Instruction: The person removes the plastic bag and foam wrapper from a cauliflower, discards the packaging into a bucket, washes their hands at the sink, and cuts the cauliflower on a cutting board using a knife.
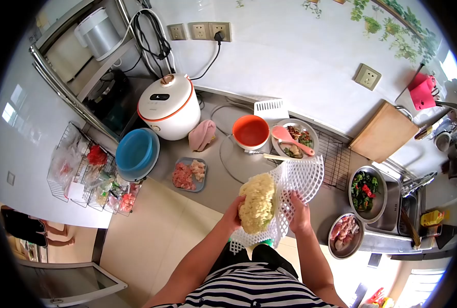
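Observation:
A pale yellow cauliflower [258, 203] is held in front of my body, just over the counter's front edge. My left hand [233, 213] is closed around its left side. White foam netting [303, 177] lies along the right side of the cauliflower and spreads up and to the right, with more of it hanging below. My right hand [299, 211] grips the netting at its right side; part of those fingers is hidden behind the mesh.
A rice cooker [169, 108], blue basin [134, 150], tray of chopped meat [189, 175], orange bowl [251, 130] and plate with a pink spoon [293, 139] stand on the counter. At right are a bowl of greens [367, 195], a bowl of meat [346, 236] and a cutting board [384, 132].

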{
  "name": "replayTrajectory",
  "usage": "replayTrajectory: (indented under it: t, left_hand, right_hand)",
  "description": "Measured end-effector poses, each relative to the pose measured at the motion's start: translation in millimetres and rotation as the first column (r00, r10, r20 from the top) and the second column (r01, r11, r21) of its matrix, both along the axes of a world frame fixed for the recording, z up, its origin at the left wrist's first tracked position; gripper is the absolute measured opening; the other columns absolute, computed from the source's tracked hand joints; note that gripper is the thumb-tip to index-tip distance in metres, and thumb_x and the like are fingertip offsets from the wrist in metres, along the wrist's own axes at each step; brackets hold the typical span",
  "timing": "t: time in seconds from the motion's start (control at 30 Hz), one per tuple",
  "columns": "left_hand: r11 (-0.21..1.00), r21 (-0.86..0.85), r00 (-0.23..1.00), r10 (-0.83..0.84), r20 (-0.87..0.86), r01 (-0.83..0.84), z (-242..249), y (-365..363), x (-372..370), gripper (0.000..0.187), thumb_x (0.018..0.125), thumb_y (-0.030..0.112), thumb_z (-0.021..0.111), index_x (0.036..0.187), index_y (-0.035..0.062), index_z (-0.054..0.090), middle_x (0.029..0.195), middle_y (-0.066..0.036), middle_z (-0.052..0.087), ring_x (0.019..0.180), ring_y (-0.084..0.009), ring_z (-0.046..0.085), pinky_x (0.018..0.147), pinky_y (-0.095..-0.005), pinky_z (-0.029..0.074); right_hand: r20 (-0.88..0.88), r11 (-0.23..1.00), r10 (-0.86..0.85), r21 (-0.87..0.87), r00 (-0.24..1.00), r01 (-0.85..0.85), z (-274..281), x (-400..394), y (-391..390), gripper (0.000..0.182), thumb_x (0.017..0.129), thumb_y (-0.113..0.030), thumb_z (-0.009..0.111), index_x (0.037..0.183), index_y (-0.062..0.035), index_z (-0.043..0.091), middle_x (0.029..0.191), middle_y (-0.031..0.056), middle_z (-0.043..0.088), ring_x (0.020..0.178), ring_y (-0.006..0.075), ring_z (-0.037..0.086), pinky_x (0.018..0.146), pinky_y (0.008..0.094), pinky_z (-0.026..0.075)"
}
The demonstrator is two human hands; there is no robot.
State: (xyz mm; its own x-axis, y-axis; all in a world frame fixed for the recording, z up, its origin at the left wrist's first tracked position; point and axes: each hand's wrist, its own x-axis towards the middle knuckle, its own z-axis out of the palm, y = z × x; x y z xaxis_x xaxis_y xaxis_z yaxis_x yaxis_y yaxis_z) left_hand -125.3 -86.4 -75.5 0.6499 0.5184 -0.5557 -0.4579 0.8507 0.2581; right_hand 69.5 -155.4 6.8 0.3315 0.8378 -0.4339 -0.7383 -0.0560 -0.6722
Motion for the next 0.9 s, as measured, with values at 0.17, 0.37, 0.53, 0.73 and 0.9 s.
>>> replayTrajectory:
  t: [0.17,0.37,0.53,0.73,0.9]
  left_hand:
    - [0.993,-0.066,0.97,0.106,0.218,-0.094,-3,0,-4,0.04,0.089,0.036,0.045,0.114,0.0062,0.053,0.107,-0.009,0.061,0.098,-0.0235,0.06,0.085,-0.0397,0.05]
    - [0.977,0.097,0.931,0.148,0.334,-0.19,8,13,-33,0.056,0.087,0.045,0.049,0.129,0.0096,0.041,0.124,-0.013,0.049,0.111,-0.031,0.051,0.093,-0.0491,0.044]
    - [0.941,0.245,0.952,0.17,0.256,-0.233,65,27,-45,0.054,0.086,0.047,0.05,0.126,0.0106,0.044,0.119,-0.012,0.05,0.103,-0.0289,0.052,0.09,-0.0468,0.043]
    - [0.924,0.338,0.906,0.022,0.422,-0.18,56,43,-61,0.052,0.086,0.049,0.049,0.123,0.013,0.046,0.111,-0.011,0.053,0.097,-0.029,0.053,0.084,-0.0463,0.045]
    - [0.925,0.259,0.955,0.238,0.175,-0.278,26,47,-77,0.053,0.09,0.049,0.04,0.126,0.0109,0.045,0.12,-0.009,0.054,0.106,-0.0258,0.056,0.087,-0.0426,0.049]
  right_hand:
    - [0.293,0.98,-0.178,-0.033,0.939,0.196,15,29,-7,0.03,0.09,-0.019,0.052,0.112,0.0017,0.052,0.098,0.0124,0.061,0.086,0.0217,0.061,0.076,0.0355,0.051]
    - [0.557,0.885,-0.249,-0.202,0.792,0.42,-21,105,-44,0.033,0.092,-0.023,0.049,0.108,0.0063,0.052,0.091,0.0135,0.063,0.074,0.0218,0.063,0.065,0.0315,0.053]
    - [0.885,0.694,0.106,-0.392,0.453,0.603,-52,160,-69,0.041,0.091,-0.029,0.047,0.11,0.0071,0.053,0.094,0.02,0.063,0.082,0.0291,0.062,0.073,0.0388,0.048]
    - [0.961,0.637,0.266,-0.239,0.081,0.733,-46,182,-72,0.042,0.091,-0.032,0.044,0.109,0.0052,0.052,0.1,0.0273,0.059,0.092,0.0427,0.057,0.078,0.0454,0.044]
    - [0.962,0.862,0.264,-0.2,-0.076,0.465,-18,127,-50,0.03,0.085,-0.017,0.055,0.11,-0.0001,0.049,0.097,0.0227,0.057,0.089,0.0403,0.055,0.078,0.0462,0.044]
